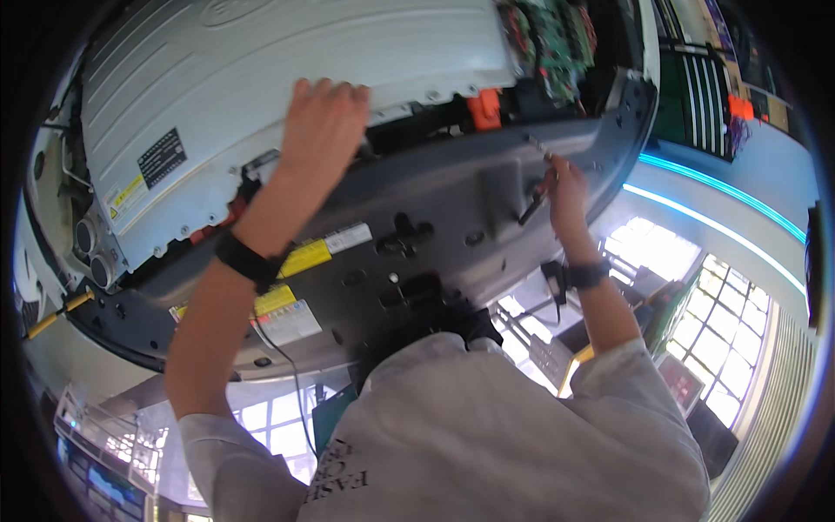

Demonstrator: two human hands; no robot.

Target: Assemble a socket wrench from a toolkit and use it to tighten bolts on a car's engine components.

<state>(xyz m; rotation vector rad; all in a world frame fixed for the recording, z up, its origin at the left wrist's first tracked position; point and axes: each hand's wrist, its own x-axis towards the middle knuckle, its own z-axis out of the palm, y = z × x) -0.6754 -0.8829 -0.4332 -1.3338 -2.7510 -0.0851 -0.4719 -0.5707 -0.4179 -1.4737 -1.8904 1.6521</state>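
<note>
My left hand [329, 122] rests on the front edge of a large grey ribbed metal cover [287, 65] and holds nothing; its fingers lie against the metal, with the tips partly hidden. To the right, my right hand [570, 193] is closed around a hand tool with a red and black handle [536, 198] and a thin metal shaft. The shaft points up and left, over the dark panel [470, 196] of the vehicle's front end; its exact kind cannot be made out. An orange connector [484, 110] sits between the cover and the panel.
Exposed green circuit boards [557, 52] and wiring lie at the upper right of the bay. Black bands [248, 261] circle both wrists, and a thin cable [296, 383] hangs by my left arm. A yellow rod [61, 313] stands out at the far left.
</note>
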